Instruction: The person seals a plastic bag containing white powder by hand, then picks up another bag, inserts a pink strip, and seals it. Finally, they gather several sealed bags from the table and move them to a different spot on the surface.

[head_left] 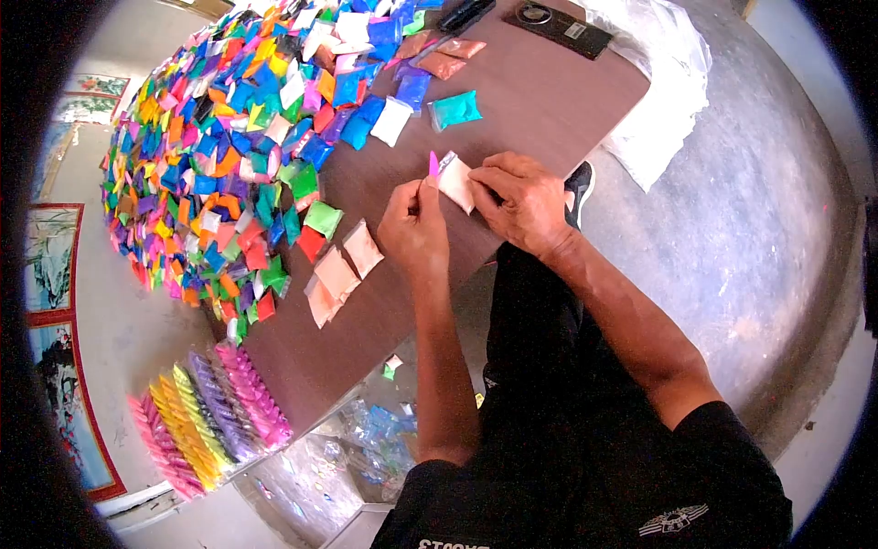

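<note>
My left hand (413,224) is closed near the table's front edge, with a small pink tool (433,165) sticking up from its fingers. My right hand (519,199) pinches the right side of a clear packet with pale pink contents (456,185), which lies between the two hands. Left of my left hand, several peach packets (337,273) rest on the brown table (366,320). A teal packet (455,110) and a white packet (391,122) lie beyond my hands.
A large heap of many-coloured packets (238,137) covers the table's left and far side. Long bags in rows (210,412) sit at the near left corner. A black scale (562,29) and white plastic sheeting (663,101) are at the far right.
</note>
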`<state>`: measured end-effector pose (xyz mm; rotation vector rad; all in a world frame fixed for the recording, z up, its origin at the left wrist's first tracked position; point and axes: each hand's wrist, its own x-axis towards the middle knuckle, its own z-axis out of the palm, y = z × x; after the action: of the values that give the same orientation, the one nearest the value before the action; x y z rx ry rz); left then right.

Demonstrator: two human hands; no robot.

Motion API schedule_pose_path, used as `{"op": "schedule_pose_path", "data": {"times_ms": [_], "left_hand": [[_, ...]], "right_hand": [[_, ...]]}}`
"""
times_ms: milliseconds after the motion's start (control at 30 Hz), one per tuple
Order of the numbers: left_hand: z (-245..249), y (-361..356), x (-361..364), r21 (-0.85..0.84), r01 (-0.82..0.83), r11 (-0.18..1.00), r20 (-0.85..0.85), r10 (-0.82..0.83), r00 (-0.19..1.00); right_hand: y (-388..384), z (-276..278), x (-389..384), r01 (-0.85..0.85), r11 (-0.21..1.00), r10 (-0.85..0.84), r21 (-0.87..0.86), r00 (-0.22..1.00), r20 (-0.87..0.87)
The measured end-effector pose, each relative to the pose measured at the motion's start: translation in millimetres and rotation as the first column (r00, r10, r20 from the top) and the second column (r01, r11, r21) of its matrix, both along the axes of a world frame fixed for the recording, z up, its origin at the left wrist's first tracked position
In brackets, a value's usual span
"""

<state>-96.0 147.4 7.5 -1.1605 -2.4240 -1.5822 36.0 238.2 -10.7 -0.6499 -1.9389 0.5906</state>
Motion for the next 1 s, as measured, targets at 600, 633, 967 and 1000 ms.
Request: {"op": "schedule_pose_path", "data": {"times_ms": [600, 633, 967, 1000], "left_hand": [[2.7, 21.1, -28.1, -0.145, 0.075, 0.987, 0.009, -0.074, 0.997], [2.6, 19.4, -28.9, -0.152, 0.045, 0.987, 0.012, -0.044, 0.999], [6.6, -10.7, 7.7, -0.071, 0.122, 0.990, -0.029, -0.124, 0.992], [3.5, -11.5, 7.3, -0.070, 0.121, 0.990, -0.027, -0.123, 0.992]], "right_hand": [[1.8, -0.7, -0.8, -0.008, 1.000, 0.008, 0.001, 1.000, -0.020], [1.7, -0.4, -0.5, -0.012, 1.000, 0.012, -0.006, 1.000, -0.015], [-1.6, 1.7, -1.2, 0.019, 1.000, -0.019, -0.008, 1.000, 0.002], [-1.3, 1.8, -1.2, 0.019, 1.000, -0.019, -0.009, 1.000, -0.006]]}}
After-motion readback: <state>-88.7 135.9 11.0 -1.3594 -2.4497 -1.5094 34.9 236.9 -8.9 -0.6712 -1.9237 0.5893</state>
